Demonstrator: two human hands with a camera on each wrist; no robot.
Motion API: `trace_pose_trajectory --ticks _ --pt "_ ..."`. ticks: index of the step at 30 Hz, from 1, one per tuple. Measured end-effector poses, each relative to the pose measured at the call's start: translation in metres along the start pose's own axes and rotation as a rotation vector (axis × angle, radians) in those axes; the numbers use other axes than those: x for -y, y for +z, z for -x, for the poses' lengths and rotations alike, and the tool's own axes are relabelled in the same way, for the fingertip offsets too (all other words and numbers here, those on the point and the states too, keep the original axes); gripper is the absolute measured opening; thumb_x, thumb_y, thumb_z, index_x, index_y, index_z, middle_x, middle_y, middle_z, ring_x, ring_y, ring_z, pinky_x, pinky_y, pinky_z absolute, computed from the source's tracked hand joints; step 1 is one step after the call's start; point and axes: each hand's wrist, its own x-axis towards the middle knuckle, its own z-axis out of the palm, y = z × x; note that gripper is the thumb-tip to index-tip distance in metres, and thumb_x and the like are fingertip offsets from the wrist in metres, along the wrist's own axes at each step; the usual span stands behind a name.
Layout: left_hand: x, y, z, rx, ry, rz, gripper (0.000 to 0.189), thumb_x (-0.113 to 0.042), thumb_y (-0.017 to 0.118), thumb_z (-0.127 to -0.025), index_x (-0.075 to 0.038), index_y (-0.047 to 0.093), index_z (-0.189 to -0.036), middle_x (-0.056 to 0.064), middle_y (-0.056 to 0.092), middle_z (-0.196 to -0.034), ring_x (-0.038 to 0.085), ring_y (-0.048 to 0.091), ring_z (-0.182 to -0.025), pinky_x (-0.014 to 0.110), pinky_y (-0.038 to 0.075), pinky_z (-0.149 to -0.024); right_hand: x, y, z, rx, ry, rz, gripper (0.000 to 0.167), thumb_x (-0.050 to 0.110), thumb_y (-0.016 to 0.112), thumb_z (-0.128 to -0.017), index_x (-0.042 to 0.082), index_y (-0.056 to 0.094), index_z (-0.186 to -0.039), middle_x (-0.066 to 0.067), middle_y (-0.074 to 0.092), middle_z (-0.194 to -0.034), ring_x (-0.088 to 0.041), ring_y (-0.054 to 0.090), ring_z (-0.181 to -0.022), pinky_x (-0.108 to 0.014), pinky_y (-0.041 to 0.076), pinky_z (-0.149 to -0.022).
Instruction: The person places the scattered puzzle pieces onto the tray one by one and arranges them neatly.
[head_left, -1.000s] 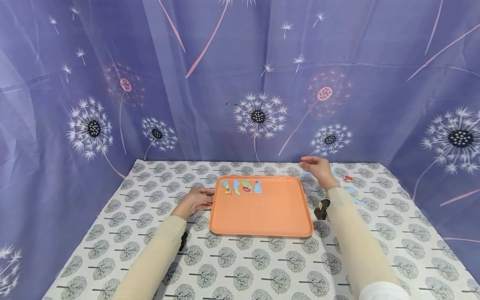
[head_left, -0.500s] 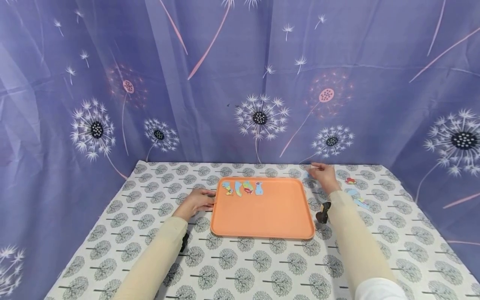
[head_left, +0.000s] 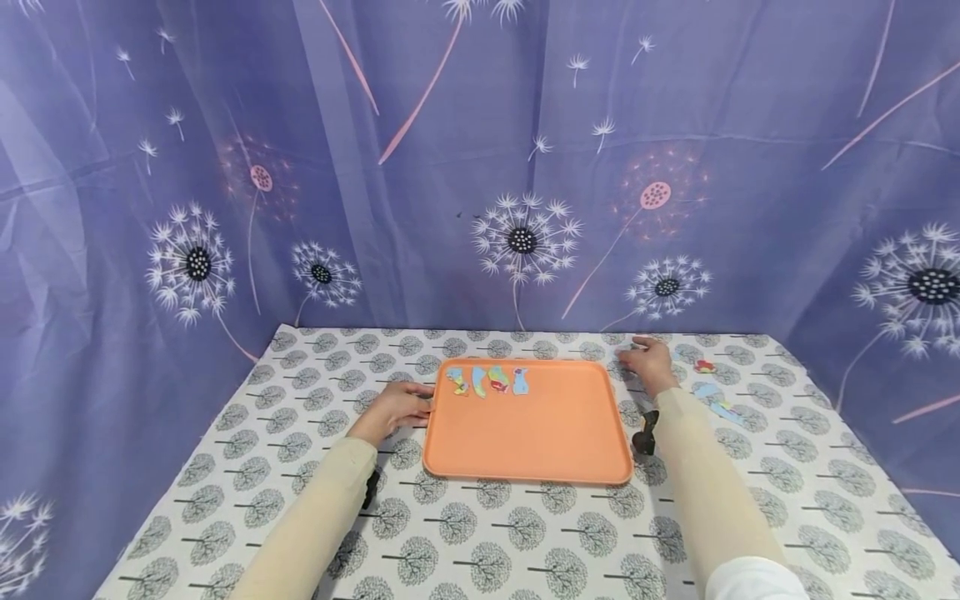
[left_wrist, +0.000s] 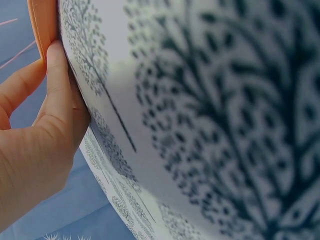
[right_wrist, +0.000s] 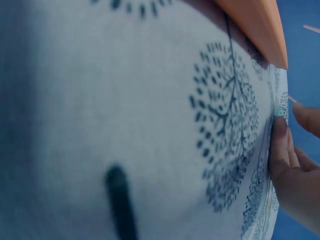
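While the left hand [head_left: 396,408] stays put at the left rim of the orange tray [head_left: 540,433], the right hand [head_left: 651,367] has shifted over the last second: lower in view and a bit right, now just beyond the tray's far right corner. Right wrist view puts its fingertips at the tree-print cloth [head_left: 540,542]. Reads to me as picking up or adjusting a loose piece, not placing one on the tray. Pale blue shows by those fingertips half a second ago; now I can't make it out in the head view.

Grip: left thumb and fingers hold the tray rim, so the tray looks steadied. Right thumb and forefinger are only narrowly apart; can't tell if anything is between them.

Row of four flat pieces [head_left: 498,381] lies inside the tray at its far left, unchanged, none touching a hand. If the row is being extended, its free end is on the right, with bare tray beyond.

Off the tray, right of the right hand: a red piece [head_left: 704,367] and, nearer, light-blue pieces [head_left: 726,411], flat on the cloth.

In the way: the right sleeve [head_left: 705,475] runs between the tray and those pieces, the hand hides the cloth under it, and the black wrist mount [head_left: 645,440] sits just beside the tray's right rim; could bump it. Purple curtain [head_left: 420,208] backs the table.
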Motion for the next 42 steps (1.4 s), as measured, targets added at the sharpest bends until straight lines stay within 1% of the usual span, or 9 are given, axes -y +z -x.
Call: trace_pose_trajectory --ticks 4,7,11,19,23,26,32,39,42 --pt "0.0 0.0007 -0.0007 -0.001 -0.002 0.002 0.041 0.006 0.068 -0.084 0.004 0.06 -0.125 0.017 0.069 -0.088 0.018 0.068 -0.067 0.029 0.062 -0.069 -0.0018 0.0002 -0.0024 -0.018 0.026 0.057 0.07 0.016 0.063 -0.092 -0.001 0.026 -0.15 -0.028 0.042 -0.141 -0.01 0.065 -0.088 -0.045 0.047 -0.104" --pt "0.0002 0.0008 -0.0013 0.002 0.0 0.0 0.042 0.005 0.068 -0.085 0.004 0.059 -0.126 0.016 0.069 -0.087 0.017 0.068 -0.067 0.029 0.062 -0.069 -0.0026 0.0008 -0.0031 -0.027 0.026 0.108 0.07 0.017 0.063 -0.092 -0.001 0.028 -0.149 -0.027 0.042 -0.142 -0.023 0.065 -0.102 -0.047 0.046 -0.105" --pt "0.0008 0.0008 -0.0019 0.003 -0.001 -0.001 0.043 0.006 0.067 -0.085 0.005 0.057 -0.127 0.018 0.069 -0.089 0.018 0.068 -0.067 0.029 0.062 -0.07 -0.0021 0.0018 -0.002 -0.018 0.023 0.146 0.069 0.014 0.061 -0.092 -0.004 0.025 -0.149 -0.029 0.039 -0.144 -0.036 0.056 -0.117 -0.049 0.046 -0.104" --pt "0.0006 0.0008 -0.0017 -0.004 -0.015 -0.018 0.042 0.005 0.066 -0.087 0.005 0.057 -0.128 0.018 0.069 -0.09 0.017 0.069 -0.068 0.029 0.062 -0.07 -0.0025 0.0046 -0.0024 -0.027 0.045 0.153 0.068 0.01 0.06 -0.091 -0.005 0.027 -0.148 -0.03 0.036 -0.144 -0.041 0.047 -0.124 -0.052 0.045 -0.104" --pt "-0.0006 0.0007 -0.0014 -0.006 -0.015 -0.021 0.042 0.005 0.065 -0.087 0.005 0.057 -0.128 0.018 0.069 -0.089 0.016 0.068 -0.067 0.029 0.062 -0.07 -0.0033 0.0053 -0.0036 -0.06 0.04 0.158 0.067 0.01 0.063 -0.089 -0.003 0.032 -0.147 -0.029 0.038 -0.143 -0.041 0.049 -0.121 -0.052 0.047 -0.1" --pt "-0.0006 0.0007 -0.0018 -0.005 -0.013 -0.018 0.041 0.005 0.066 -0.087 0.005 0.057 -0.127 0.019 0.069 -0.089 0.017 0.068 -0.067 0.028 0.062 -0.07 -0.005 0.0058 -0.0046 -0.086 0.027 0.155 0.067 0.01 0.066 -0.088 0.0 0.035 -0.146 -0.027 0.043 -0.139 -0.038 0.053 -0.113 -0.05 0.051 -0.094" --pt "0.0003 0.0008 -0.0015 -0.001 -0.005 -0.018 0.041 0.006 0.066 -0.086 0.006 0.057 -0.127 0.019 0.069 -0.091 0.018 0.069 -0.069 0.029 0.062 -0.071 -0.0067 0.0072 -0.003 -0.117 -0.027 0.149 0.064 0.005 0.068 -0.085 0.002 0.04 -0.143 -0.022 0.053 -0.116 -0.025 0.056 -0.088 -0.042 0.055 -0.079" --pt "0.0001 0.0011 -0.0014 -0.002 -0.006 -0.012 0.042 0.006 0.066 -0.086 0.006 0.058 -0.127 0.019 0.069 -0.088 0.017 0.068 -0.066 0.028 0.062 -0.069 -0.0064 0.0061 -0.002 -0.151 -0.064 0.159 0.059 0.003 0.068 -0.085 0.002 0.045 -0.139 -0.016 0.054 -0.109 -0.018 0.053 -0.079 -0.032 0.053 -0.069" --pt "-0.0005 0.001 -0.0005 0.0 -0.004 -0.012 0.042 0.007 0.066 -0.086 0.006 0.057 -0.127 0.019 0.069 -0.089 0.017 0.068 -0.066 0.028 0.062 -0.069 -0.0071 0.0066 -0.0016 -0.164 -0.062 0.126 0.056 0.003 0.066 -0.086 0.002 0.046 -0.138 -0.015 0.055 -0.108 -0.018 0.054 -0.079 -0.029 0.051 -0.067"
